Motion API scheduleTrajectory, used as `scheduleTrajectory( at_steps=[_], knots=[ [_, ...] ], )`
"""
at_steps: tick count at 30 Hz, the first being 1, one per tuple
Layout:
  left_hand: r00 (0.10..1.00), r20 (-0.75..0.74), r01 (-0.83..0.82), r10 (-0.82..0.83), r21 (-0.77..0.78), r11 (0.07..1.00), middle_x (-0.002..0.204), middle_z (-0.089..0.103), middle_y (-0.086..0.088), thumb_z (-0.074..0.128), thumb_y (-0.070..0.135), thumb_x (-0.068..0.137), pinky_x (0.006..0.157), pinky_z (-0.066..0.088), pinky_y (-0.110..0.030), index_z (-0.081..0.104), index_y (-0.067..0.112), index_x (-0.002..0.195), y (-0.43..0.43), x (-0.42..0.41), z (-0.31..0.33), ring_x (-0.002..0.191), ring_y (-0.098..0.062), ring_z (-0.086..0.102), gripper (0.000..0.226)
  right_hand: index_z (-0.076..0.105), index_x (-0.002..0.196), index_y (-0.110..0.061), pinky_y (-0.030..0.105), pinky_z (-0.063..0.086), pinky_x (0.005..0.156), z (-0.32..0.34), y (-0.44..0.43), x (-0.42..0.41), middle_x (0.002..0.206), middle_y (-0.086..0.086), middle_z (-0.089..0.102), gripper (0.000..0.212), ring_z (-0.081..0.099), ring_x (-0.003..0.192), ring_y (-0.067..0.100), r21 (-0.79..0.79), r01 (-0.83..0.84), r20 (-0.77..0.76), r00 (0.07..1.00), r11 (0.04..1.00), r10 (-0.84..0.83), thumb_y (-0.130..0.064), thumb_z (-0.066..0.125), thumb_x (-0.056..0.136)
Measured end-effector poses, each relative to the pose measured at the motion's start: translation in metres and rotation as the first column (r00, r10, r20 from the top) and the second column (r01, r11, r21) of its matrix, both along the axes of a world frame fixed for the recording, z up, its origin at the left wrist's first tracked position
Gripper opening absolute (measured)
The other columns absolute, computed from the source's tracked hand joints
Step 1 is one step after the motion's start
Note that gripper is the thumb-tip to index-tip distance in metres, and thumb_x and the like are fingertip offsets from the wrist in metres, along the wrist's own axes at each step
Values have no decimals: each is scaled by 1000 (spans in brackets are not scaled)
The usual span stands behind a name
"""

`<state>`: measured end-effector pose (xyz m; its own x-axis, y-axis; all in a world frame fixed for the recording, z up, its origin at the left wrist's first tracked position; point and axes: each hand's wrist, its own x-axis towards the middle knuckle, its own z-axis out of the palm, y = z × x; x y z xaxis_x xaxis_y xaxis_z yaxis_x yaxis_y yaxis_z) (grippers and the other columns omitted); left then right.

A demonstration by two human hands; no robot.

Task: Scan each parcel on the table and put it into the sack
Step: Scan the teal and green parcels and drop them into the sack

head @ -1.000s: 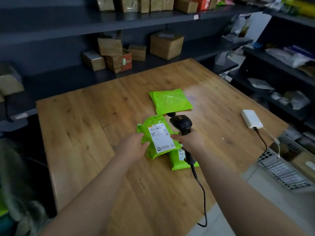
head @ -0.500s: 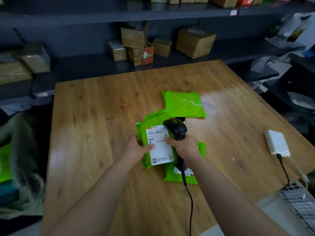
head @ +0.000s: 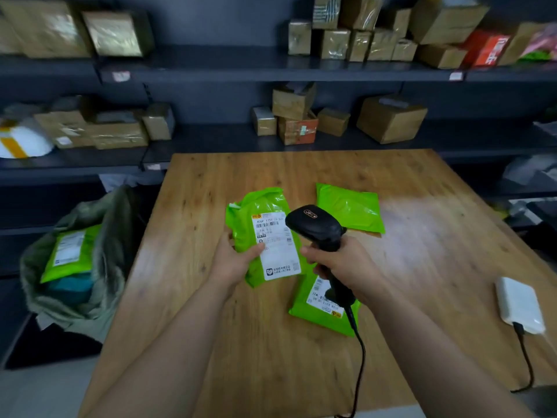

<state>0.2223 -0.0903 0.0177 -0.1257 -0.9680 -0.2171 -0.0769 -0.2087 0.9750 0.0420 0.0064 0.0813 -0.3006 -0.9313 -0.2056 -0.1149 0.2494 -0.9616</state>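
We hold the green parcel (head: 262,224) over the table (head: 271,357) in our left hand (head: 238,262). The thumb is on top and the other fingers are hidden under it, pinching its left side. Its white label (head: 275,248) faces up so the scanner (head: 316,226) can read it. Our right hand (head: 343,262) curls its fingers round the scanner's handle, aiming at the label. The sack (head: 111,236) sits open on the left, ready for it.

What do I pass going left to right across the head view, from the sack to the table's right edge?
sack → held parcel → scanner → white box
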Motion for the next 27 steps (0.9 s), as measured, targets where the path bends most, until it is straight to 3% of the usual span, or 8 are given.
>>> scheduleTrajectory(
  at_steps=[3,5,27],
  knots=[
    [999,23,-36,37,-47,998,116,65,-9,79,4,75,82,55,-37,46,7,131,3,1,5,96,-22,66,65,61,70,-13,24,38,45,8,5,6,52,-5,58,20,45,41,14,22,-63,5,998,998,63,-17,77,81],
    [998,52,-43,47,-69,997,118,65,-10,81,8,74,88,54,-42,46,9,131,5,2,5,101,-24,65,67,60,68,-14,25,38,46,10,8,7,50,-5,57,22,45,42,15,42,-70,-23,997,997,71,-21,77,80],
    [997,48,-66,66,-11,998,121,64,-11,80,7,75,89,53,-43,48,6,129,-2,0,-6,106,-28,63,62,54,63,-13,22,38,40,20,20,-4,47,-2,49,30,44,39,14,114,-55,26,998,992,53,-19,76,83]
  ],
)
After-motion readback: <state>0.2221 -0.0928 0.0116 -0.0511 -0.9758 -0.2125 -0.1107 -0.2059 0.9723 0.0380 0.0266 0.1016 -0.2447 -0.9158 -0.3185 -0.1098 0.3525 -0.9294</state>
